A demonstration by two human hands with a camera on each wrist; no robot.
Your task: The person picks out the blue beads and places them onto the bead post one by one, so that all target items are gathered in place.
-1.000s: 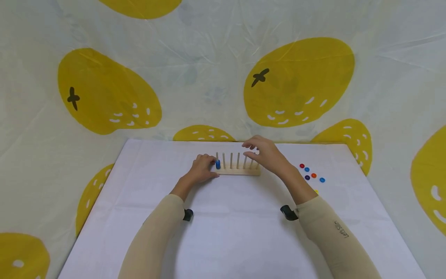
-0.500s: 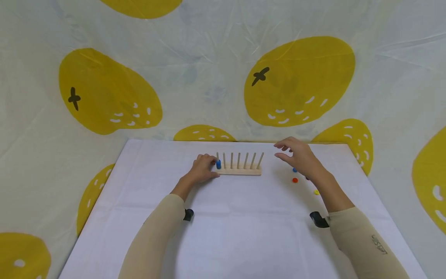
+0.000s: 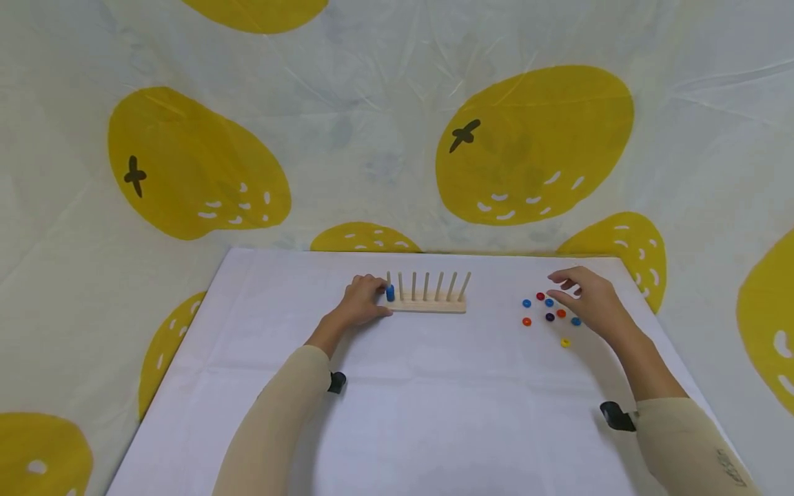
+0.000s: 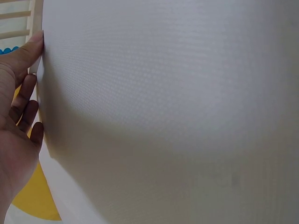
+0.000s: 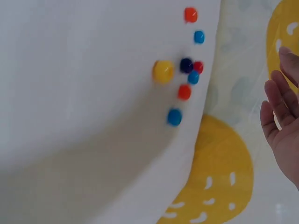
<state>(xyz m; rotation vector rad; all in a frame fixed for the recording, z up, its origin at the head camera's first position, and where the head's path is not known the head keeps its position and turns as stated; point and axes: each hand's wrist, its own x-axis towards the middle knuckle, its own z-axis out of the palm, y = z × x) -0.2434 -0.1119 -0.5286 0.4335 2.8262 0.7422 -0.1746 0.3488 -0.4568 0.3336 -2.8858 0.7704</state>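
Note:
A wooden peg board [image 3: 428, 307] with a row of upright pegs stands near the back of the table. My left hand [image 3: 360, 300] holds its left end, the thumb at the front edge. Blue beads [image 3: 390, 293] are stacked on the leftmost peg, beside the fingers. In the left wrist view the thumb [image 4: 30, 49] lies against the board's edge. To the right, my right hand [image 3: 589, 300] hovers over the loose beads with thumb and fingers apart and nothing between them. Among these beads are a yellow bead [image 3: 565, 343], a dark purple bead [image 3: 549, 317] and a red bead [image 3: 540, 296].
Further loose beads include an orange bead [image 3: 526, 322] and a blue bead [image 3: 526, 303], nearest the board. The white table [image 3: 434, 399] ends at the back against a hanging cloth [image 3: 372, 138] printed with yellow fruit.
My right hand has moved right, from the right end of the peg board to above the loose beads, uncovering the right pegs. The left hand stays on the board's left end.

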